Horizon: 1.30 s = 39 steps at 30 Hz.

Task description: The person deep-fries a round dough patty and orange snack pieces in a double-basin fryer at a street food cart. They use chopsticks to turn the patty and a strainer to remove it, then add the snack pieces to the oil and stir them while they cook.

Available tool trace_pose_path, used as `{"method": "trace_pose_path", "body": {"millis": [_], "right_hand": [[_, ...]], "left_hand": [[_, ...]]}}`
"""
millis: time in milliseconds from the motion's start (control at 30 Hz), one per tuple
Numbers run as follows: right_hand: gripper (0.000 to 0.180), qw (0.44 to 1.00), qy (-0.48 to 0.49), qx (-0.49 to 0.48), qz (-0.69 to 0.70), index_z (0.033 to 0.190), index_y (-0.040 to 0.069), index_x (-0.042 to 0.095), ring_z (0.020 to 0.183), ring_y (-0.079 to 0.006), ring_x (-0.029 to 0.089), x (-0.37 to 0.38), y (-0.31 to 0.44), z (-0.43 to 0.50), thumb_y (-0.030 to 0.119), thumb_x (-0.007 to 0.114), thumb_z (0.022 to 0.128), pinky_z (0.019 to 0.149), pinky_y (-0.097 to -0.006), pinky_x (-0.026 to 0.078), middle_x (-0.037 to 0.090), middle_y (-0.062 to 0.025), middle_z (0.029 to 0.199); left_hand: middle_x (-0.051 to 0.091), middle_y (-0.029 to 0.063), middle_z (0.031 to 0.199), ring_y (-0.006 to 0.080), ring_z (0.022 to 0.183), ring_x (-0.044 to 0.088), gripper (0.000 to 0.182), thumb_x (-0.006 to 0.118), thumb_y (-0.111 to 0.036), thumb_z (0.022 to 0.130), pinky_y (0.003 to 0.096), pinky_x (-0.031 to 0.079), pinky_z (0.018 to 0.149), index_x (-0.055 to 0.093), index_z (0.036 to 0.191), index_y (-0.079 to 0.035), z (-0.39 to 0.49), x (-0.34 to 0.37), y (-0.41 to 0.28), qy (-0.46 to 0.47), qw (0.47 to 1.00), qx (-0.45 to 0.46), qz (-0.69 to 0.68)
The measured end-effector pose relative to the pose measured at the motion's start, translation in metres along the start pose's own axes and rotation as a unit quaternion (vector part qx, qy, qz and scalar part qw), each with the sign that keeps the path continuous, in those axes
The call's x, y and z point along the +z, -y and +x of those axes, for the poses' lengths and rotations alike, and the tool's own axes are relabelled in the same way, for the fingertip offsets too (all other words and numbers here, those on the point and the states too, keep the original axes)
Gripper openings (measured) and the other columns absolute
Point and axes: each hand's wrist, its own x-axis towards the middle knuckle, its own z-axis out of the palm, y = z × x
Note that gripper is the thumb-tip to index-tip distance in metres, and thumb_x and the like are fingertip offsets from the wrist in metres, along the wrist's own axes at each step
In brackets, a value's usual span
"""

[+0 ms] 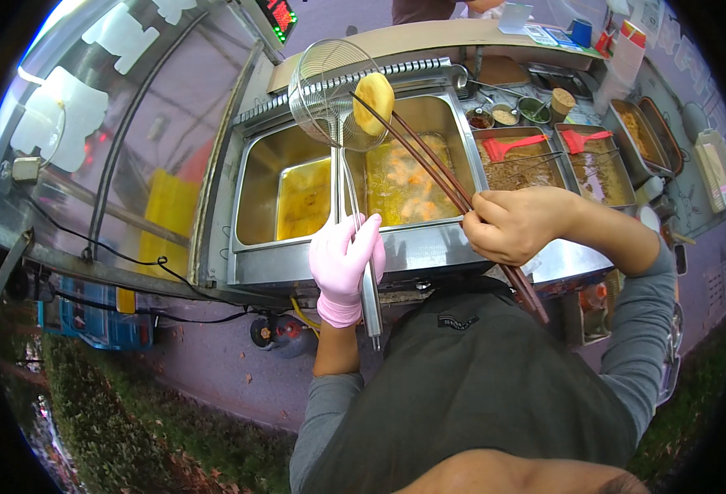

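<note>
My left hand (345,262), in a pink glove, grips the metal handle of a wire mesh skimmer (321,80). The skimmer's basket is raised over the back edge of a two-basin fryer. Long dark wooden chopsticks (427,162) are held in my bare right hand (514,223). Their tips are at a round golden piece of dough (374,104) by the basket's right side; whether it touches the mesh I cannot tell. Below, orange-brown food pieces (417,179) float in bubbling oil in the right basin. The left basin (304,204) holds yellow oil.
Right of the fryer stand two sauce trays (519,170) with red brushes (511,147), small bowls of toppings (503,115) and a stack of paper cups (622,62). A clear panel in a metal frame (221,154) borders the left. Beyond the counter (387,40) stands another person.
</note>
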Motion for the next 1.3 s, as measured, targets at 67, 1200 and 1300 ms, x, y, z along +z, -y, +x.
{"method": "trace_pose_path", "body": {"millis": [67, 1200, 1300], "right_hand": [[0.022, 1.0, -0.006, -0.002, -0.003, 0.074, -0.002, 0.059, 0.062, -0.019, 0.052, 0.0, -0.001, 0.002, 0.02, 0.057, 0.074, 0.058, -0.0292, 0.046, 0.047, -0.0096, 0.079], [0.041, 0.737, 0.138, 0.653, -0.109, 0.093, -0.006, 0.061, 0.077, -0.0271, 0.064, -0.188, 0.294, -0.105, 0.015, 0.075, 0.06, 0.063, -0.033, 0.056, 0.059, -0.0134, 0.089], [0.034, 0.655, 0.137, 0.719, -0.186, 0.095, -0.005, 0.061, 0.072, -0.0259, 0.064, -0.218, 0.365, -0.127, 0.004, 0.07, 0.063, 0.059, -0.0341, 0.055, 0.06, -0.0136, 0.089]], "left_hand": [[0.066, 0.0103, 0.082, 0.0229, 0.065, 0.061, 0.029, 0.07, 0.007, 0.063, 0.0305, 0.049, 0.06, 0.071, 0.089, -0.005, 0.001, -0.002, -0.001, -0.002, 1.0, -0.003, 0.004], [0.066, 0.012, 0.084, 0.0248, 0.075, 0.064, 0.023, 0.068, 0.002, 0.072, 0.0318, 0.051, 0.068, 0.071, 0.094, -0.003, 0.057, 0.171, -0.262, 0.153, 0.819, 0.123, -0.54], [0.055, 0.007, 0.062, 0.0196, 0.052, 0.055, 0.027, 0.067, 0.004, 0.07, 0.0282, 0.042, 0.049, 0.067, 0.096, -0.001, 0.05, 0.206, -0.363, 0.144, 0.716, 0.171, -0.661]]}}
